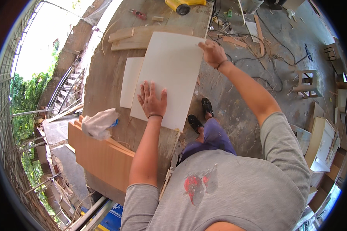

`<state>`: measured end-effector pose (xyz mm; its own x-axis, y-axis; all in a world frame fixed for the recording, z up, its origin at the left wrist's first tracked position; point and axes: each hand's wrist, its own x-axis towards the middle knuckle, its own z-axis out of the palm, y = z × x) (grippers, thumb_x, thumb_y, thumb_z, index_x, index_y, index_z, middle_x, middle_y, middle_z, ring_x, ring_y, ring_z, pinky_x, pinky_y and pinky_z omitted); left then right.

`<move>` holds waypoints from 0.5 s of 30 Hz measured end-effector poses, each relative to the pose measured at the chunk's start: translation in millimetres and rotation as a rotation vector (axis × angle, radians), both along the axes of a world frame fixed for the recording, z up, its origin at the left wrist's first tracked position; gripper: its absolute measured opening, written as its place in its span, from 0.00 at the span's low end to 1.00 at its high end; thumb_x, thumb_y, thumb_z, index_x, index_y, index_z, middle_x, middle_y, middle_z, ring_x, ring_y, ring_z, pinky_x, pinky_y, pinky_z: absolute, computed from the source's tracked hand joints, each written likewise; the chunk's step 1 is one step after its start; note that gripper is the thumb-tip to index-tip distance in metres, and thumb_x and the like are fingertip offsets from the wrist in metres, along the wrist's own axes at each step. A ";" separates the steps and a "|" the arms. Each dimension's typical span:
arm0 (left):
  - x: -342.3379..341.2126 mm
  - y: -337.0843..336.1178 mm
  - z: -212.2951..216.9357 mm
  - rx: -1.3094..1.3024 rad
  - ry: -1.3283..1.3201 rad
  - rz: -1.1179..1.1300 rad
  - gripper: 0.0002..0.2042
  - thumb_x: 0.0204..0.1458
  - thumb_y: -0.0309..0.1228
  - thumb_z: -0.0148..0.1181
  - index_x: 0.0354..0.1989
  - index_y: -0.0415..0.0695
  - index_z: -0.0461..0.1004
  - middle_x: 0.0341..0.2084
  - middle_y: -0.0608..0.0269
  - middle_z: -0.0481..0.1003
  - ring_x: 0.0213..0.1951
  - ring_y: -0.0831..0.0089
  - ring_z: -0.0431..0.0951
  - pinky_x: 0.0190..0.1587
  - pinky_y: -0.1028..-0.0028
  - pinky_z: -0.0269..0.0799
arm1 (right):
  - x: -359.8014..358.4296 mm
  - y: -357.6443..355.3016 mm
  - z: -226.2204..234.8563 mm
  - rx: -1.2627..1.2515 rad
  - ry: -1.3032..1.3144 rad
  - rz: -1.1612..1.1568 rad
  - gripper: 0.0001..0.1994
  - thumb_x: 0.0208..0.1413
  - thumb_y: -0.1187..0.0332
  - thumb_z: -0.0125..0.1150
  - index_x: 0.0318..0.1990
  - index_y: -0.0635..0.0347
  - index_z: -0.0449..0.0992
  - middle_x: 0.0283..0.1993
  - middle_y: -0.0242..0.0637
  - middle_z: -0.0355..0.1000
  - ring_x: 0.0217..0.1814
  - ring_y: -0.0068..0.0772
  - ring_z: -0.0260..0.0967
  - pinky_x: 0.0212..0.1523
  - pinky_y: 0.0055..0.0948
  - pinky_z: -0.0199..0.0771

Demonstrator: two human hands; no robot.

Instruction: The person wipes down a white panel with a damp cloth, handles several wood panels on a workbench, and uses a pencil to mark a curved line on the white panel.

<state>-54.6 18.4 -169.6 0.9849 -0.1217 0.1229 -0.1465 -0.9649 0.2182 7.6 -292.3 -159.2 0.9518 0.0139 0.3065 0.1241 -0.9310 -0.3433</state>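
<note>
A: Where's the white board (173,69)?
B: Flat on the surface (108,84), under the left hand (153,103), reaching out to the right hand (213,52) at its far right corner.
A: Hands?
B: Left is open, palm down on the board, fingers spread. Right has its fingers curled at the board's edge; can't tell if it pinches anything.
A: What's near the left?
B: Smaller white board (131,77) just to its left, against the big one; can't tell if it runs underneath. Cloth (99,123) further left and nearer the body, lying on brown panels (100,154).
A: Beyond the hands?
B: Long wood strip (131,44) past the left hand, short wood block (121,34) by it. Red-handled tool (138,14) further out. Yellow tool (185,5) beyond the right hand, at the far end.
A: Right side?
B: Stool (308,84) on the floor, well apart from the right hand.
</note>
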 end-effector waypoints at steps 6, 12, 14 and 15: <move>-0.1 -2.0 5.3 0.020 0.009 0.021 0.30 0.54 0.54 0.49 0.63 0.53 0.61 0.67 0.62 0.53 0.69 0.64 0.47 0.68 0.55 0.39 | -152.5 113.4 3.2 0.114 0.206 0.347 0.13 0.49 0.71 0.52 0.42 0.49 0.74 0.35 0.39 0.67 0.38 0.41 0.69 0.31 0.39 0.72; 2.6 -4.5 5.8 0.005 0.062 0.001 0.30 0.56 0.54 0.46 0.65 0.54 0.58 0.68 0.63 0.51 0.70 0.65 0.44 0.70 0.56 0.36 | -246.8 187.0 0.8 0.113 0.392 0.845 0.16 0.47 0.69 0.54 0.46 0.50 0.74 0.39 0.40 0.69 0.44 0.42 0.70 0.32 0.39 0.77; 5.4 -1.3 2.4 -0.009 0.070 0.007 0.30 0.56 0.54 0.46 0.65 0.54 0.58 0.68 0.63 0.51 0.70 0.65 0.44 0.70 0.56 0.36 | -221.2 165.2 8.8 0.165 0.317 0.706 0.17 0.45 0.69 0.55 0.46 0.50 0.74 0.39 0.39 0.69 0.44 0.41 0.70 0.32 0.38 0.77; 6.6 0.5 0.8 -0.007 0.055 0.002 0.31 0.55 0.55 0.46 0.65 0.53 0.59 0.67 0.61 0.51 0.70 0.64 0.45 0.69 0.56 0.38 | -206.7 148.5 19.6 0.132 0.341 0.594 0.18 0.43 0.70 0.55 0.46 0.50 0.74 0.38 0.39 0.69 0.44 0.41 0.70 0.32 0.38 0.77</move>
<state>-48.0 18.9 -168.8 0.9905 -0.1188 0.0696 -0.1319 -0.9637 0.2323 -199.1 -143.9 -139.6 0.8379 0.5452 0.0263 0.4645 -0.6868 -0.5590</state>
